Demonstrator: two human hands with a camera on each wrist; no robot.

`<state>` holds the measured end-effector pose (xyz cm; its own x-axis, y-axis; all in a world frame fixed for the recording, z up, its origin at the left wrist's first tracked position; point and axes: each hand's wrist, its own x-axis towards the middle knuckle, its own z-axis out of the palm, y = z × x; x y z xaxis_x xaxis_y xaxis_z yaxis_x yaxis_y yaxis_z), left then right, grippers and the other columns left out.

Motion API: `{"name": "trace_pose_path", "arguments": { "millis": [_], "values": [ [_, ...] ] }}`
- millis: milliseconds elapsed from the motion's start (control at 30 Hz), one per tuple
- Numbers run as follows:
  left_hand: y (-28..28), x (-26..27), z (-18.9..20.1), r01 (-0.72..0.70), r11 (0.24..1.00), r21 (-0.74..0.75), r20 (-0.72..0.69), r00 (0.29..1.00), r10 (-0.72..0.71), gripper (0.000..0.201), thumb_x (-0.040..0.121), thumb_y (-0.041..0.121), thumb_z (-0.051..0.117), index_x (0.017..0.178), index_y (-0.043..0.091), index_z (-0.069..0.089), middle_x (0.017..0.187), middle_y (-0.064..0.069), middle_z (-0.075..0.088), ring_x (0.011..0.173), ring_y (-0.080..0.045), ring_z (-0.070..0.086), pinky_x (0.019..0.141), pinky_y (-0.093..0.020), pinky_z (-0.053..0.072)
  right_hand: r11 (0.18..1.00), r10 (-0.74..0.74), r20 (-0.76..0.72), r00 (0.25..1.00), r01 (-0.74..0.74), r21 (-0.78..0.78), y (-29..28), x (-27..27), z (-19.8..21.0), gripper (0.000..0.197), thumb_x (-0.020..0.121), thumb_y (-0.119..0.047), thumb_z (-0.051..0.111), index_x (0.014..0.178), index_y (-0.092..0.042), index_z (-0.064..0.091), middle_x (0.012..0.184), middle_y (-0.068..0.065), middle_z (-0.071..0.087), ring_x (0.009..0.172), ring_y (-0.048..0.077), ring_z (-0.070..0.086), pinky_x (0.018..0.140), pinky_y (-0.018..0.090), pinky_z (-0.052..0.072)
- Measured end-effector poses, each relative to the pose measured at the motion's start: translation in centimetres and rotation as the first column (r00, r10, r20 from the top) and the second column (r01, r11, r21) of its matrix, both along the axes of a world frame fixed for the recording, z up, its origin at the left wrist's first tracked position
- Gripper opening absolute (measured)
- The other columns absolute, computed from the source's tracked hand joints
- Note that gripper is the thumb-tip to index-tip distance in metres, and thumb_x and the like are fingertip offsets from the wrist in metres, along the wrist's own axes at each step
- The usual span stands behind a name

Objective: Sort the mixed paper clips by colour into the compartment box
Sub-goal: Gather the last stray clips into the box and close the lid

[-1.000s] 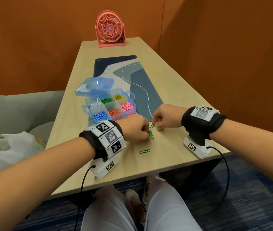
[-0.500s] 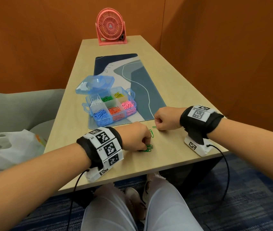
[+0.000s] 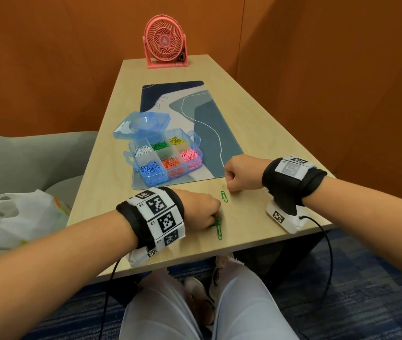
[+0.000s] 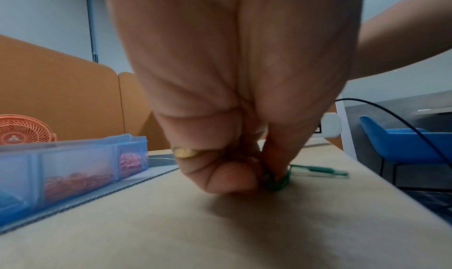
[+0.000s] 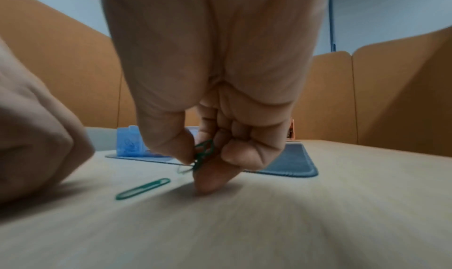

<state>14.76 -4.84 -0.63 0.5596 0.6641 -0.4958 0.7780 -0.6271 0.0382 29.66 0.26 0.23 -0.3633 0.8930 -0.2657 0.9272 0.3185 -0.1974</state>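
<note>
A clear blue compartment box (image 3: pixel 196 157) with its lid (image 3: pixel 143 125) tipped open sits on a desk mat and holds white, green, yellow, blue, orange and pink clips in separate cells. My left hand (image 3: pixel 201 212) is curled on the table near the front edge and pinches a bunch of green clips (image 4: pixel 277 179); one green clip (image 3: pixel 218 231) lies just beside it. My right hand (image 3: pixel 240 174) is curled too, pinching green clips (image 5: pixel 203 154) between thumb and fingers. A lone green clip (image 3: pixel 224 196) (image 5: pixel 143 188) lies between the hands.
The patterned desk mat (image 3: pixel 219 133) runs down the table's middle. A pink fan (image 3: pixel 165 42) stands at the far end. A white plastic bag (image 3: pixel 15 217) lies on a grey seat to the left. The table's front edge (image 3: pixel 219 251) is close to both hands.
My left hand slid back toward the front edge onto the clip that lay there. My right hand drew away to the right, leaving one green clip lying between the hands.
</note>
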Motion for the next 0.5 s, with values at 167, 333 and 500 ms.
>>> {"name": "trace_pose_path", "arguments": {
  "millis": [167,333,500],
  "values": [
    [0.2,-0.5,0.0,-0.023,1.000,0.013,0.015,1.000,0.023,0.027,0.099,0.020,0.036,0.119,0.007,0.047,0.123,-0.011,0.051,0.106,-0.026,0.051,0.085,-0.029,0.039,0.999,-0.038,-0.115,0.993,0.036,-0.024,-0.3,-0.1,-0.1,0.007,0.082,-0.009,0.060,0.085,-0.010,0.066,0.074,-0.003,0.060,0.062,0.008,0.051,0.057,0.019,0.043],
    [1.8,-2.5,0.9,-0.084,0.995,0.063,0.152,0.986,0.074,0.008,0.097,0.019,0.037,0.094,0.014,0.042,0.095,-0.005,0.052,0.079,-0.018,0.044,0.071,-0.025,0.036,0.996,-0.065,-0.156,0.986,0.055,-0.065,0.0,0.1,0.1,0.017,0.083,-0.006,0.061,0.097,-0.010,0.070,0.066,-0.009,0.061,0.053,0.004,0.054,0.060,0.018,0.050],
    [4.8,-5.3,2.7,-0.303,0.937,0.173,0.427,0.880,0.206,0.009,0.095,0.013,0.042,0.091,0.010,0.049,0.081,-0.001,0.051,0.071,-0.017,0.047,0.056,-0.019,0.033,0.998,-0.053,-0.186,0.981,0.044,-0.054,1.2,0.0,1.2,0.019,0.086,-0.008,0.057,0.096,-0.009,0.073,0.080,0.003,0.072,0.061,0.010,0.061,0.067,0.022,0.053]
  ]
}}
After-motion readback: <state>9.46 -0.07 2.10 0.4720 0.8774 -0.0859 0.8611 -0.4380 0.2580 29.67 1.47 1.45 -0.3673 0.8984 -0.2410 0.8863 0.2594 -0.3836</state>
